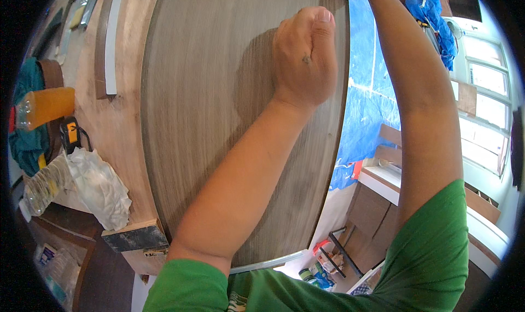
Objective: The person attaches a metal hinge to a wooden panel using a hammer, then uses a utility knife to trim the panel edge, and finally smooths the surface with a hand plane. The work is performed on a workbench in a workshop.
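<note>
Wood-grain panel [202, 104] lies flat, grain face up, on a plywood bench top [128, 126], directly in front of the person. Risk, as I judge it: the panel's right edge shows no bench beyond it, only blue sheeting [369, 112] lower down; uneven weight on that side could slide or tip it. Grit under a pressing hand could scratch the face. Long axis runs from the waist away to the upper border, grain parallel; near end faces the body, far end out of frame. Left hand [304, 55] over the right half, fingers curled fist-like; cannot tell whether they pinch anything or whether the hand touches the panel. Right forearm [418, 82] reaches past the upper border; its hand is out of view, grip unknown.
</note>
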{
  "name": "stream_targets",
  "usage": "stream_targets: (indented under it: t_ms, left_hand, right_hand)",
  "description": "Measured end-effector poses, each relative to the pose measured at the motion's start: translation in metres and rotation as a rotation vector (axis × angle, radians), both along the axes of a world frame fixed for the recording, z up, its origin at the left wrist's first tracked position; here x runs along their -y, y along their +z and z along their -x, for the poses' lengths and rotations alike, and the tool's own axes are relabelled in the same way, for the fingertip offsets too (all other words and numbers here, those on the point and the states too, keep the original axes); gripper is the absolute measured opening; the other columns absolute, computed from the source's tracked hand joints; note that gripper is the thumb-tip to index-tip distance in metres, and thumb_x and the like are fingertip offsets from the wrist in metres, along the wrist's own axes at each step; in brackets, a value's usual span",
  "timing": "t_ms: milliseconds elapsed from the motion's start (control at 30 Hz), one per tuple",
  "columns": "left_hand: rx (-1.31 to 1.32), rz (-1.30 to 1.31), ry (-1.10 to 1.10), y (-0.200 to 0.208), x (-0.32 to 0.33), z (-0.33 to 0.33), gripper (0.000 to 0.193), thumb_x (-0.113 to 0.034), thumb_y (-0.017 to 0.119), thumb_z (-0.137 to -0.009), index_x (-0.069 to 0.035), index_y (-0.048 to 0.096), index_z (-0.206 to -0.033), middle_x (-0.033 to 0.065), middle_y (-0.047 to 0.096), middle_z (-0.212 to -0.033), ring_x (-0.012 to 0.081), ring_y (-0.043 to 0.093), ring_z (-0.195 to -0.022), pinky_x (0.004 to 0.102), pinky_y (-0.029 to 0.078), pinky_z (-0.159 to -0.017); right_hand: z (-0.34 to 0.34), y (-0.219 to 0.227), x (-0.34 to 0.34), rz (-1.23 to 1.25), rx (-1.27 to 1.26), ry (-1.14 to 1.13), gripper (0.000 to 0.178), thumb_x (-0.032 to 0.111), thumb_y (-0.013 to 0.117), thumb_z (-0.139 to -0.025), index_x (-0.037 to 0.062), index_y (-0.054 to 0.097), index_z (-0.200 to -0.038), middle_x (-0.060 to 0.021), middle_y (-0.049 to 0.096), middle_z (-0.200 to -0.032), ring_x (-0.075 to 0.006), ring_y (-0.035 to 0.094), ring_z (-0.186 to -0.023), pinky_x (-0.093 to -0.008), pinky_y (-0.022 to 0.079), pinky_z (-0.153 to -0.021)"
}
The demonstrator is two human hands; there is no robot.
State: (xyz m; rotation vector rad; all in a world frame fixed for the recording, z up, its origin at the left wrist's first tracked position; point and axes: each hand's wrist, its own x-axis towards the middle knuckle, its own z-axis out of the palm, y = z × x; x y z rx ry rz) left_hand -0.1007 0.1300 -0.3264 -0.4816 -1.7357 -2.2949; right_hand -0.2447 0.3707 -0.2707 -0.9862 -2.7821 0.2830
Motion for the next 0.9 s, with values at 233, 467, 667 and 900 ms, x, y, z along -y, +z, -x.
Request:
stream_targets:
  t_ms: [233,467,667,900]
  left_hand:
    - [0.139,0.112,-0.213,0.015,0.018,0.002,0.046,-0.034,0.038,-0.11,0.002,0.066,-0.108,0.0214,0.07,-0.099,0.037,0.066,-0.097,0.0473,0.049,-0.089]
    - [0.099,0.055,-0.116,0.011,0.015,0.002,0.044,-0.03,0.038,-0.11,0.004,0.065,-0.1,0.0228,0.068,-0.09,0.0384,0.065,-0.087,0.0452,0.05,-0.082]
    - [-0.001,0.18,-0.05,-0.006,0.009,0.009,0.051,-0.034,0.034,-0.11,0.004,0.067,-0.106,0.0222,0.07,-0.098,0.0387,0.065,-0.096,0.0444,0.05,-0.091]
    - [-0.034,0.241,-0.017,-0.009,0.009,0.017,0.056,-0.037,0.031,-0.11,0.005,0.068,-0.107,0.0206,0.071,-0.102,0.0366,0.066,-0.1,0.0429,0.048,-0.095]
  right_hand:
    - [-0.065,0.01,0.046,-0.034,0.027,-0.022,0.058,0.05,0.072,-0.088,-0.0043,0.072,-0.108,-0.0257,0.074,-0.102,-0.0386,0.073,-0.098,-0.0461,0.055,-0.085]
    - [-0.14,0.005,0.098,-0.013,0.035,-0.036,0.062,0.053,0.068,-0.09,-0.004,0.066,-0.114,-0.029,0.072,-0.107,-0.0446,0.069,-0.104,-0.0493,0.052,-0.091]
    - [-0.225,0.011,0.153,0.001,0.101,-0.117,0.063,0.054,0.07,-0.088,-0.0047,0.067,-0.111,-0.0283,0.073,-0.104,-0.0446,0.07,-0.102,-0.0488,0.054,-0.088]
    - [-0.333,-0.001,0.212,0.039,0.06,-0.086,0.062,0.058,0.077,-0.083,0.0008,0.063,-0.103,-0.0233,0.071,-0.09,-0.0439,0.069,-0.088,-0.0488,0.054,-0.08]
